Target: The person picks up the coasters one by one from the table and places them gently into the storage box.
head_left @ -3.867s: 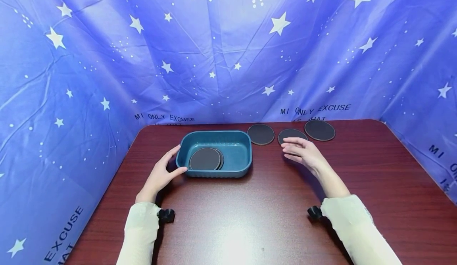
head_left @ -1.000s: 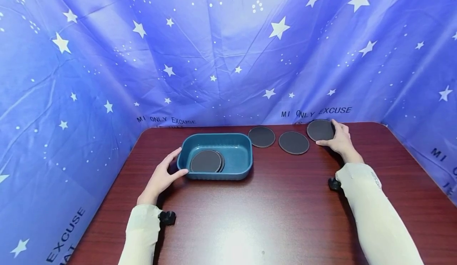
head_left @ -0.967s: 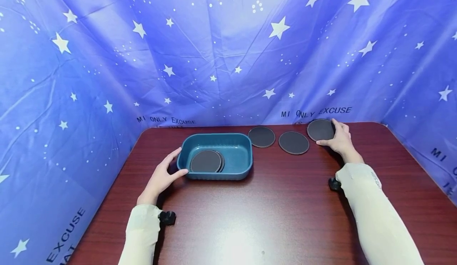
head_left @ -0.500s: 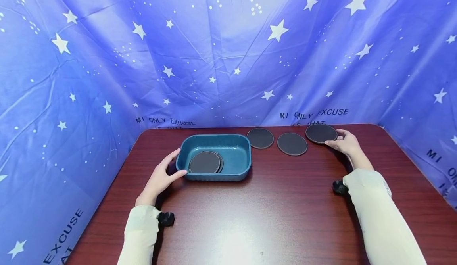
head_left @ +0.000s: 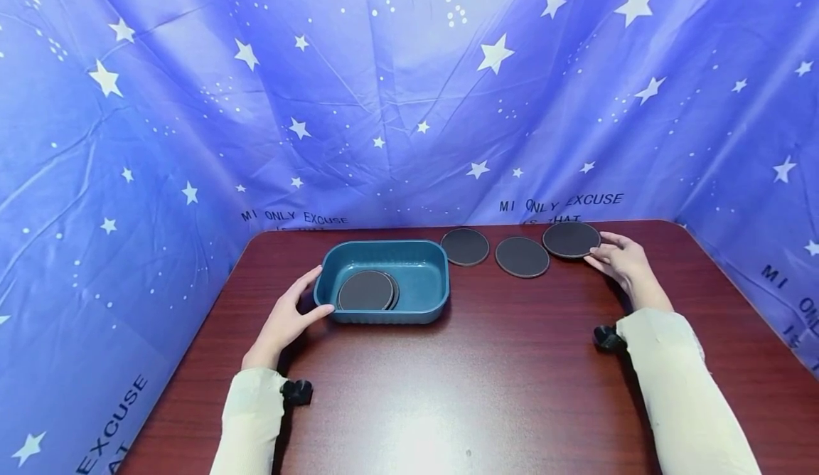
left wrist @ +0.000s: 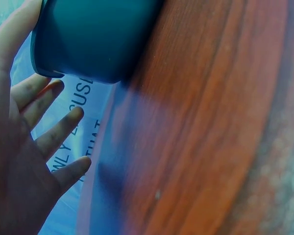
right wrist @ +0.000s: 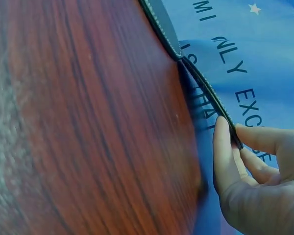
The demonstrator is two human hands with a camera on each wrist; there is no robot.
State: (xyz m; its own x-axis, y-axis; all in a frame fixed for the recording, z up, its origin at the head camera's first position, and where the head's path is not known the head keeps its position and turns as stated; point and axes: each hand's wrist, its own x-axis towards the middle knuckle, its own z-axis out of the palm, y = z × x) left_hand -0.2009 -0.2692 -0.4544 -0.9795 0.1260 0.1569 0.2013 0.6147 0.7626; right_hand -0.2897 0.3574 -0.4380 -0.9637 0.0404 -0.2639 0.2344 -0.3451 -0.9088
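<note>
My right hand [head_left: 625, 263] pinches the right edge of a dark round coaster [head_left: 571, 239], the rightmost of three by the table's back edge. In the right wrist view this stitched coaster [right wrist: 208, 90] appears edge-on between thumb and fingers, its held side raised off the table. My left hand [head_left: 286, 317] rests at the left end of a teal rectangular container [head_left: 441, 279], thumb at the near rim. The left wrist view shows that hand's fingers [left wrist: 59, 134] spread and mostly straight beside the container wall [left wrist: 95, 39]. Inside the container, a coaster [head_left: 366, 290] lies over another at the left.
Two more coasters lie flat between the container and my right hand: a left coaster [head_left: 465, 247], close to the container's back right corner, and a middle coaster [head_left: 522, 257]. Behind the brown table [head_left: 499, 361] hangs a blue star-printed cloth [head_left: 384, 105].
From over the middle coaster, my right hand has gone right to the rightmost one, now pinched with its right side raised. My left hand stays at the container.
</note>
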